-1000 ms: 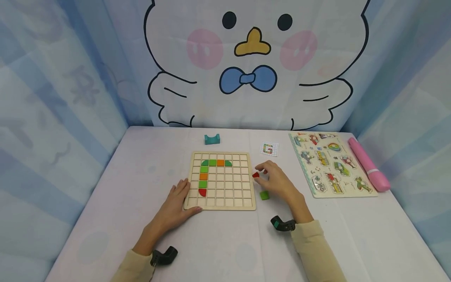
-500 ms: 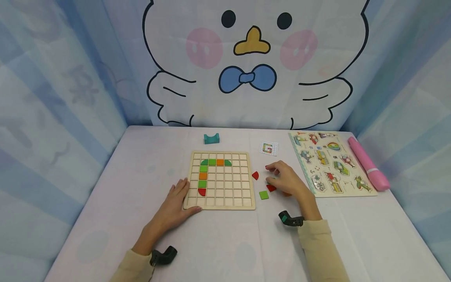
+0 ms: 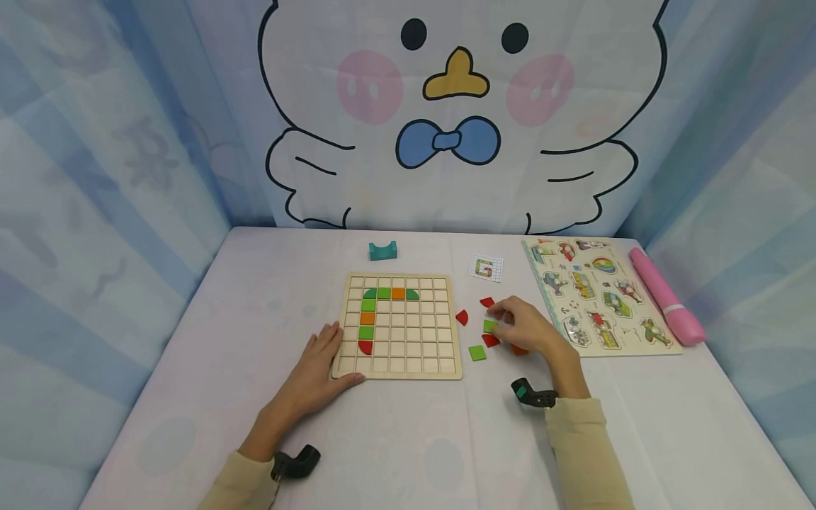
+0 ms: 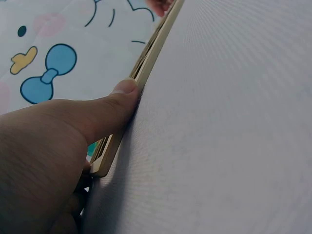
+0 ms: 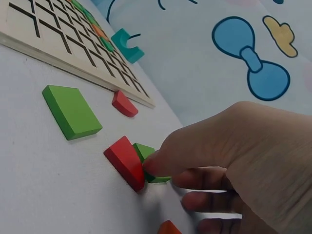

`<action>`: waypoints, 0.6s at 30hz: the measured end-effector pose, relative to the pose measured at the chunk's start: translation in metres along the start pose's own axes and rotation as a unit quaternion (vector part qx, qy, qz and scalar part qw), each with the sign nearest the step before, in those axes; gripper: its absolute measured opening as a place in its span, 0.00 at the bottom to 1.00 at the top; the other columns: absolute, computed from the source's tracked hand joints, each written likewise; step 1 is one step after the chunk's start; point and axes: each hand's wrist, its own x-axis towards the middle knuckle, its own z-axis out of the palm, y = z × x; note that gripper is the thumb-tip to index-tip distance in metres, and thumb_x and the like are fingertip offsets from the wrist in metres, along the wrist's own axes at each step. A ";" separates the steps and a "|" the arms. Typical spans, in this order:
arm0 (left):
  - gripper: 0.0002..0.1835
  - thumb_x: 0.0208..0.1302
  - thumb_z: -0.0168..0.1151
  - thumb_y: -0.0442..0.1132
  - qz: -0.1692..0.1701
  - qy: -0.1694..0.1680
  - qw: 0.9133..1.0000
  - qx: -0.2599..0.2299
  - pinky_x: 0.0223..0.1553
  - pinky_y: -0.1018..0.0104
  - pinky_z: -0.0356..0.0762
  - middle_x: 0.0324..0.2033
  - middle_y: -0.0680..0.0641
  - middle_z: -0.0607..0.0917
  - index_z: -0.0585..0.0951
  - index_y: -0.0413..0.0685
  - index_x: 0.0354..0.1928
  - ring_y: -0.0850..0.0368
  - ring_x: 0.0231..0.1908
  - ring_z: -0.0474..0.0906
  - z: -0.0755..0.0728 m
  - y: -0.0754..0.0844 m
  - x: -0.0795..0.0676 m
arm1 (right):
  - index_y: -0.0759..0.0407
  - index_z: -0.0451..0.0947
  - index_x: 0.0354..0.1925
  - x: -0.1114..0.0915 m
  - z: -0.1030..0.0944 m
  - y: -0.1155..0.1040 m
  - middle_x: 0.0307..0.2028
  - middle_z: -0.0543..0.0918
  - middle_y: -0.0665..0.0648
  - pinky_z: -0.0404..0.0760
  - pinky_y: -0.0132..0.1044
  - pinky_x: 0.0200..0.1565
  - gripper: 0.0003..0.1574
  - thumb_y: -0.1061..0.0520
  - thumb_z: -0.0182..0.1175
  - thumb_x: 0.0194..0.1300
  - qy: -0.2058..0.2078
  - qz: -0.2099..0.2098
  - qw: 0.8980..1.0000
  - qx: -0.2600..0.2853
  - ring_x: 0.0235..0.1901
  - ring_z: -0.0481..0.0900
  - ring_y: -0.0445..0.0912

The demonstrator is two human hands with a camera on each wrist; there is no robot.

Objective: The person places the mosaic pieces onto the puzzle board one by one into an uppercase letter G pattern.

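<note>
A wooden grid board (image 3: pixel 413 361) lies mid-table, with green, orange and red tiles (image 3: pixel 367 319) set in some of its squares. My left hand (image 3: pixel 312 386) rests at its near left corner, fingers along the left side and thumb (image 4: pixel 124 87) against the front edge. Right of the board, my right hand (image 3: pixel 525 327) pinches a green tile (image 3: pixel 489 326) at table level; the thumb covers part of it in the right wrist view. Touching or close beside that tile is a red tile (image 5: pixel 126 163). A green square tile (image 5: pixel 73 112) and a red quarter-round tile (image 5: pixel 125 104) lie nearer the board.
Another red tile (image 3: pixel 487 302) and an orange piece (image 3: pixel 519 350) lie around the right hand. Behind the board are a teal block (image 3: pixel 382 251) and a small pattern card (image 3: pixel 486 268). A picture puzzle board (image 3: pixel 602 297) and a pink tube-shaped object (image 3: pixel 666 297) occupy the right side.
My right hand has let go of the red quarter-round tile beside the board and moved right, then closed on a green tile among the loose pieces. The left hand stays put.
</note>
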 end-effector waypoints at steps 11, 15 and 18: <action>0.55 0.62 0.67 0.61 -0.001 0.006 1.000 -0.004 0.79 0.41 0.43 0.78 0.35 0.55 0.54 0.32 0.76 0.38 0.79 0.46 0.000 0.001 -0.001 | 0.60 0.82 0.54 0.001 0.000 0.001 0.43 0.80 0.57 0.76 0.39 0.44 0.21 0.54 0.65 0.65 -0.006 0.000 1.000 -0.005 0.43 0.73 0.50; 0.54 0.61 0.67 0.60 0.003 0.012 1.000 -0.003 0.79 0.41 0.44 0.77 0.34 0.56 0.54 0.32 0.76 0.37 0.78 0.48 0.001 0.001 -0.001 | 0.59 0.82 0.52 0.003 0.001 0.000 0.41 0.79 0.57 0.76 0.39 0.44 0.18 0.55 0.66 0.65 -0.005 -0.006 1.000 -0.003 0.41 0.73 0.49; 0.55 0.61 0.68 0.60 0.002 0.013 1.000 -0.004 0.79 0.41 0.44 0.77 0.35 0.56 0.54 0.32 0.76 0.38 0.78 0.48 0.001 0.001 -0.001 | 0.58 0.80 0.51 0.004 0.002 -0.001 0.40 0.80 0.56 0.76 0.38 0.44 0.17 0.57 0.66 0.65 -0.004 -0.007 1.000 0.005 0.40 0.74 0.49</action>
